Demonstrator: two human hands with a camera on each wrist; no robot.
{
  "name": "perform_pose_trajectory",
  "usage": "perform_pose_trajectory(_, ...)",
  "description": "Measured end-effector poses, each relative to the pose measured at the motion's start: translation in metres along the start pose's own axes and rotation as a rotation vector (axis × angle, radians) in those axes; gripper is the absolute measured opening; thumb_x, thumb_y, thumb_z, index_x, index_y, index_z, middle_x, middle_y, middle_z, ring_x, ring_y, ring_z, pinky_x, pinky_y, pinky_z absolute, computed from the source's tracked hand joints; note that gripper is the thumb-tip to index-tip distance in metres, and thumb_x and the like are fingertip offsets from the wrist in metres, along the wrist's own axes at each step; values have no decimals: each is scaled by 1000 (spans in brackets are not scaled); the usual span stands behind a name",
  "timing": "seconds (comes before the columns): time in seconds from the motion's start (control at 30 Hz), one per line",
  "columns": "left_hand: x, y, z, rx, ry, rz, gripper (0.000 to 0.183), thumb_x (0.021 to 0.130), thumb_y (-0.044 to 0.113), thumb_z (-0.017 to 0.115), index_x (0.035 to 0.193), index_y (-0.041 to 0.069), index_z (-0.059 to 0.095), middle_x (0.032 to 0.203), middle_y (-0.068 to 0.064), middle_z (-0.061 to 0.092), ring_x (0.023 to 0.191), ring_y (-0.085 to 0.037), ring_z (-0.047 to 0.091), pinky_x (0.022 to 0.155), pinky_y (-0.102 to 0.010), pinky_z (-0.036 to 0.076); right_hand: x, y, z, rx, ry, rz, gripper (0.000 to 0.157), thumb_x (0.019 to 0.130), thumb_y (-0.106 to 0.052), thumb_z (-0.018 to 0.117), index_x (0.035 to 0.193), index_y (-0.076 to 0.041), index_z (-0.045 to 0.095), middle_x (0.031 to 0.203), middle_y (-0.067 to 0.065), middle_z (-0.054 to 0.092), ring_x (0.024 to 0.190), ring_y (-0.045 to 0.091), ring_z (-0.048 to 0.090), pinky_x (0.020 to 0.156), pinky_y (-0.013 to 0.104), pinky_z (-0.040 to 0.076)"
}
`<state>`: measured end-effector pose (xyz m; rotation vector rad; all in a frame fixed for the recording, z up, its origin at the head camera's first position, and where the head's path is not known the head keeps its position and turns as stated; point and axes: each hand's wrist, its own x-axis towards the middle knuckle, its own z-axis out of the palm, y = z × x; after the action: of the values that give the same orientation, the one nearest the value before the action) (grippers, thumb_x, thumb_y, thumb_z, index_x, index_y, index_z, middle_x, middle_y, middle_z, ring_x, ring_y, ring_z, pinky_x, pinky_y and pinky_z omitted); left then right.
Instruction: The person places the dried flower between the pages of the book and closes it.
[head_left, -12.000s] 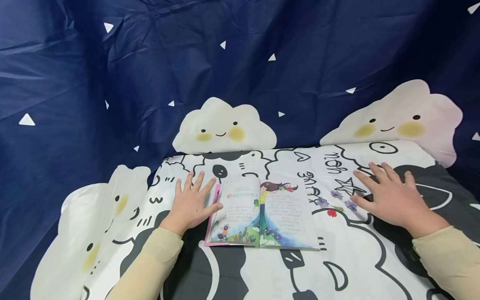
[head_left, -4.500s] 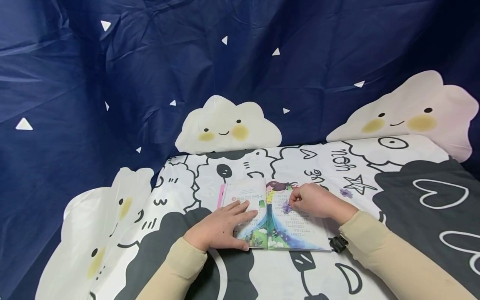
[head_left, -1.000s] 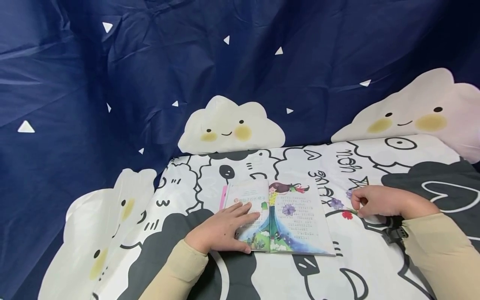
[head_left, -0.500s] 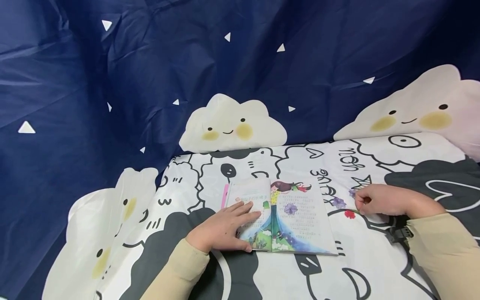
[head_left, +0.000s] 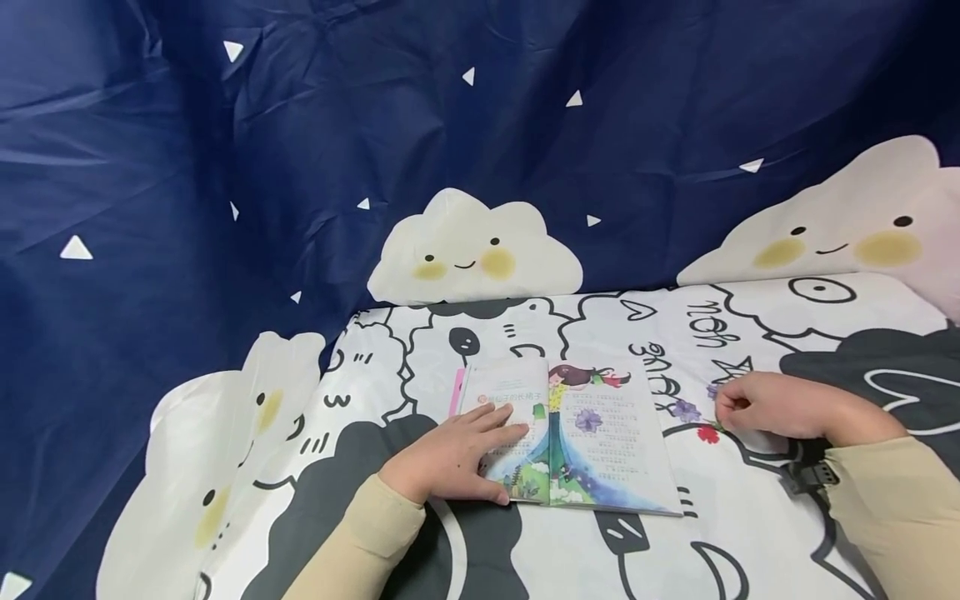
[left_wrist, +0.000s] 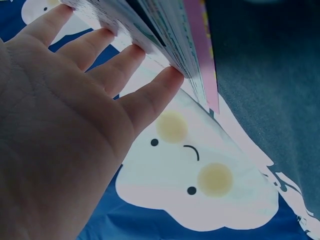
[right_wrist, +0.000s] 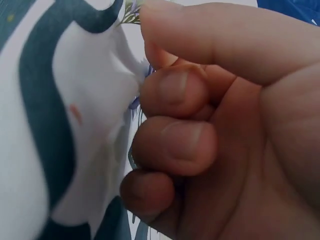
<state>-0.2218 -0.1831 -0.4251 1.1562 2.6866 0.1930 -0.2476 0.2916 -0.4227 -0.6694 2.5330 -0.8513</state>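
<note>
Two grips at work: my left grip [head_left: 453,454] on the open paper book with colour illustrations and a pink cover edge [head_left: 553,446]; my right grip [head_left: 780,407] to the book's right, low over the black-and-white cartoon-print cloth [head_left: 566,554].
Left grip state: wide; fingers spread, fingertips touching the left page [head_left: 504,382].
Right grip state: narrow; I pinch a thin green sprig [right_wrist: 131,14] between thumb and forefinger, other fingers curled.
Book position: flat on the cloth.
Right page: bears one flat purple flower [head_left: 588,421], near the spine, apart from both grips.
Flowers on cloth: a small red flower [head_left: 708,433] and a second purple flower [head_left: 685,410], both just left of my right fingertips; a third purple flower [head_left: 712,391] beside them, partly hidden.
Backdrop: navy fabric with white triangles [head_left: 375,108].
</note>
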Motion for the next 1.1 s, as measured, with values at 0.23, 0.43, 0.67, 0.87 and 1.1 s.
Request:
perform_pose_trajectory(0.23, 1, 0, -3, -6, -6, -2, 90, 84, 64, 73, 159, 37, 32, 167, -1, 22, 153, -32, 16, 119, -53, 23, 4, -5, -3, -47, 48, 25, 16, 95, -17, 67, 80, -20, 62, 69, -8, 51, 59, 8, 46, 55, 26, 39)
perform_pose_trajectory(0.43, -1, 0, -2, -20, -11, -11, 90, 83, 64, 73, 159, 38, 33, 167, -1, 22, 153, -32, 16, 119, -53, 23, 9, -14, -2, -43, 102, 70, 12, 94, -15, 65, 83, -19, 65, 67, -6, 49, 57, 11, 43, 54, 28, 38)
perform_pose_trajectory(0.67, 0, 1, -2, -19, -2, -7, 90, 83, 63, 74, 159, 37, 34, 167, -2, 23, 153, -34, 16, 119, -54, 23, 12, -24, 3, -51, 211, 32, 14, 93, -8, 63, 85, -18, 67, 68, -8, 52, 59, 9, 43, 56, 26, 37)
perform_pose_trajectory(0.87, 1, 1, -2, -7, 5, -6, 91, 82, 63, 74, 159, 37, 34, 167, -1, 23, 153, -34, 17, 119, -52, 23, 16, -35, 8, -55, 263, -25, 12, 95, -13, 66, 86, -21, 68, 64, -10, 49, 58, 7, 44, 58, 26, 38)
perform_pose_trajectory(1.1, 2, -1, 0, -11, 4, 1, 91, 82, 66, 73, 159, 38, 33, 167, -1, 22, 153, -34, 17, 119, -53, 24, 21, -47, 14, -12, 276, -15, 8, 93, -14, 68, 86, -18, 69, 64, -9, 48, 58, 9, 46, 57, 26, 39)
